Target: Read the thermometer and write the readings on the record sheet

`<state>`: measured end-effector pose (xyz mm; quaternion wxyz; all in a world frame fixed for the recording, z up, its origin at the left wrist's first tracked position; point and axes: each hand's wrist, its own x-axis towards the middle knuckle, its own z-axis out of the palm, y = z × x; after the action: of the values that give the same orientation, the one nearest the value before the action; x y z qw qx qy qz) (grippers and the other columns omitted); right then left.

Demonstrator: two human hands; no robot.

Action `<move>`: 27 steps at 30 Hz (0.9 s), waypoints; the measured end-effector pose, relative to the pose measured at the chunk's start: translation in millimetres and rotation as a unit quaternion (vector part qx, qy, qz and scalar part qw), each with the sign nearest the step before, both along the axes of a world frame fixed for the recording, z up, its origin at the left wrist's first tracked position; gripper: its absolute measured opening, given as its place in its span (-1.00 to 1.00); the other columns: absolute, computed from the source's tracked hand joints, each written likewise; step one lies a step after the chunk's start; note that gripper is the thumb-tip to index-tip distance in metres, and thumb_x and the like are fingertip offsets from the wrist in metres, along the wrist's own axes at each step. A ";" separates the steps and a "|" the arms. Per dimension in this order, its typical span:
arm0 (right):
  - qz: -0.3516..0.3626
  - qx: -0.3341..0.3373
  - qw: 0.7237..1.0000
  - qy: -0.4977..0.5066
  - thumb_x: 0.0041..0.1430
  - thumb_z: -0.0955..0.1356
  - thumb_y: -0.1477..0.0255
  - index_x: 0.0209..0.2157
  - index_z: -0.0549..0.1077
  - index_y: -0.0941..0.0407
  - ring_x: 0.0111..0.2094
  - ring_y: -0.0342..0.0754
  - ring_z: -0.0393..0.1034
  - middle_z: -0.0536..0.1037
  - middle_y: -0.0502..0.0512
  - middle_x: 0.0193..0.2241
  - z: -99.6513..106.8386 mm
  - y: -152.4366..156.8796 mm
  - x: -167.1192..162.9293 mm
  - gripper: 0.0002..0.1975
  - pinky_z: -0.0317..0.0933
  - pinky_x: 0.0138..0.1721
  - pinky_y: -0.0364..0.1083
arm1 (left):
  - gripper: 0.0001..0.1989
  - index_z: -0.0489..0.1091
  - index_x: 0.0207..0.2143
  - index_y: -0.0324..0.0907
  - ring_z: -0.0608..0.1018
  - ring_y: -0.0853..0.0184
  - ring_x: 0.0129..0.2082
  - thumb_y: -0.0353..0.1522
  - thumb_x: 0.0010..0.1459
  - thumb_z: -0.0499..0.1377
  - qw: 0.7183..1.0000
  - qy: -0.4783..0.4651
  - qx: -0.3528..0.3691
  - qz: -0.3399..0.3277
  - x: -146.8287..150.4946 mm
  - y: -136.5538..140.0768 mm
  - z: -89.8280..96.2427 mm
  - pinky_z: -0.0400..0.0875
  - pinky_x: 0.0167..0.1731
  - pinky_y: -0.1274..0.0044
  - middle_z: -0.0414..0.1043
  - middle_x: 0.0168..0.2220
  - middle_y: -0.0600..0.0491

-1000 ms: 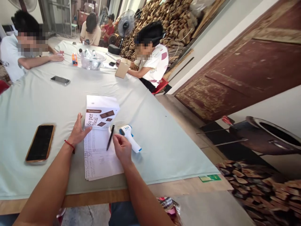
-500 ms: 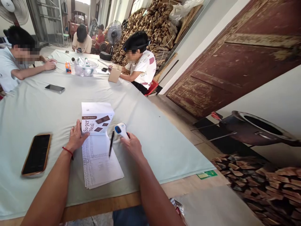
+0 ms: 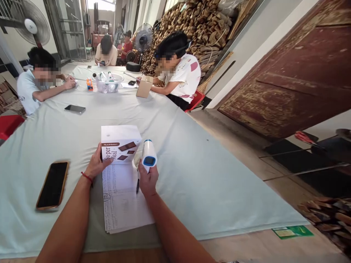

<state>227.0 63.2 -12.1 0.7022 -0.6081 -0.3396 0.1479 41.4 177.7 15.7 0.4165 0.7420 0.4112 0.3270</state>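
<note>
My left hand (image 3: 96, 163) grips the lower left side of a white box (image 3: 120, 133) printed "Su-per Meal", thumb on its front face. The box stands at the top end of a stack of printed papers (image 3: 124, 204). In my right hand (image 3: 148, 181) is a white and blue infrared thermometer (image 3: 149, 149), held upright just right of the box with its small screen facing me. A black pen (image 3: 137, 187) lies on the papers, partly hidden by my right fingers. Left of my left arm lies a smartphone (image 3: 52, 185) in an orange-edged case.
Farther along the cloth-covered table (image 3: 186, 175) lie another phone (image 3: 75, 109), a clear basin (image 3: 107, 87) of bottles, an orange item (image 3: 89, 84) and a cardboard box (image 3: 144, 87). Several people sit around the far part. A green packet (image 3: 292, 232) lies at the near right edge.
My right hand has lifted the thermometer from the table and turned it upright beside the box. My left hand keeps its hold. The whole view has shifted slightly.
</note>
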 end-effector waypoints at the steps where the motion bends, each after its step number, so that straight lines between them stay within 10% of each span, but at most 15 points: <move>1: 0.006 -0.004 1.000 -0.004 0.04 0.38 0.09 -0.39 0.39 0.08 -0.45 -0.05 0.31 0.41 -0.02 -0.51 -0.6 -2.4 -1.0 -0.67 0.30 -0.34 -0.04 | -0.22 0.16 0.23 -0.18 0.49 0.04 0.13 -0.03 0.04 0.26 0.999 -0.034 -0.014 -0.013 0.8 -0.3 -1.0 0.43 0.07 0.30 0.42 0.15 -0.16; 21: 0.270 0.015 0.955 0.120 0.13 0.37 0.10 -0.41 0.44 0.07 -0.40 -0.06 0.32 0.46 0.01 -0.48 9.7 10.2 -11.3 -0.69 0.25 -0.27 -0.04 | -0.51 0.30 0.16 -0.15 0.48 0.17 -0.12 -0.09 0.28 0.09 0.989 -0.005 0.142 0.047 7.5 13.6 -21.8 0.41 -0.05 0.31 0.47 -0.11 -0.07; 27: 0.247 0.021 0.964 0.101 0.15 0.37 0.13 -0.40 0.41 0.07 -0.48 -0.11 0.24 0.40 -0.04 -0.53 7.2 9.4 -11.9 -0.72 0.19 -0.37 -0.07 | -0.49 0.28 0.19 -0.16 0.49 0.13 -0.06 -0.08 0.30 0.06 0.990 -0.007 0.135 0.031 7.0 14.0 -22.3 0.39 -0.01 0.28 0.46 -0.06 -0.10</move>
<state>215.1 72.6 -4.9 0.6875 -0.4721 -0.4093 0.3701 48.4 191.7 -6.5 0.3052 0.7761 0.3832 0.3970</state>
